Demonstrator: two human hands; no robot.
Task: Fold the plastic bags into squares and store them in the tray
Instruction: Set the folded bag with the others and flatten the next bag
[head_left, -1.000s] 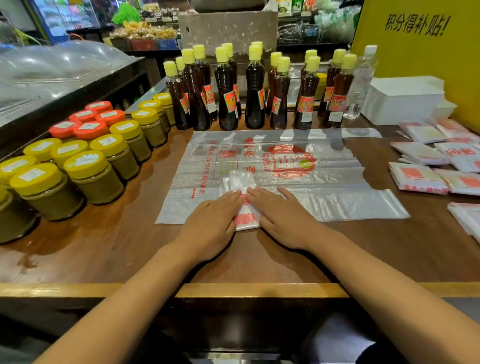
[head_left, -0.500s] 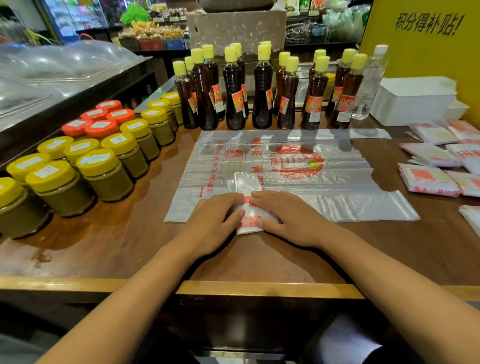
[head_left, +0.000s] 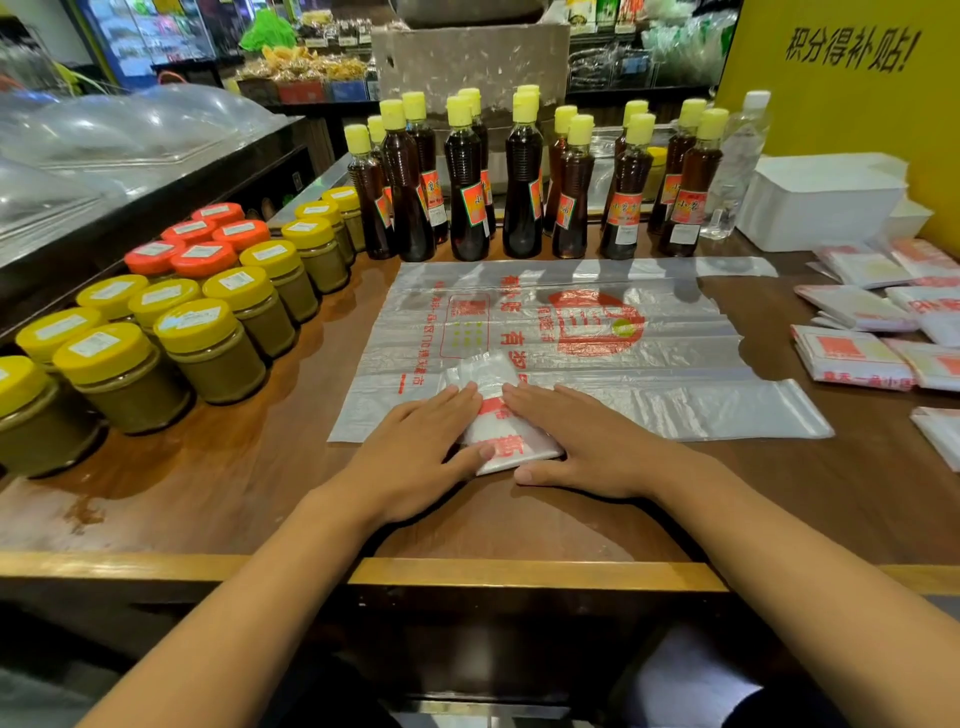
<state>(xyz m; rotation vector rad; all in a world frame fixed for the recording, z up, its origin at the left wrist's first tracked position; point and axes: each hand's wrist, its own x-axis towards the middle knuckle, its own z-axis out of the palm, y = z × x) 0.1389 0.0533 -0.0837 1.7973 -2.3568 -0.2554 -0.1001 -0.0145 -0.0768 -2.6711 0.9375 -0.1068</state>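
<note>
While both hands lie flat on it, the folded bag (head_left: 506, 436) sits on the near edge of the flat bag (head_left: 571, 343) spread over the wooden counter (head_left: 208, 493), which serves as the landmark from here on. The left hand (head_left: 415, 447) presses the left side of the packet with straight fingers and its thumb laid on the near edge; the right hand (head_left: 587, 441) presses the right side the same way, thumb on the counter just beside the packet. Neither hand curls round anything (they press, they do not grip).

Thin film like this is likely light, soft and slippery, and it probably springs open once the pressure lifts, so the packet would best be pinched across its folded edges, thumb beneath and fingers on top, to keep the layers together. Sliding on the slick sheet underneath seems a real risk.

Behind the flat bag stand the dark bottles (head_left: 462, 182) with yellow caps, and to its left the yellow-lidded jars (head_left: 208, 348). To its right lie the finished squares (head_left: 857, 353), and beyond its far right corner stands the white tray (head_left: 821, 202). The way to the tray passes over those squares and close by the bottles, so a low carry might disturb them.
</note>
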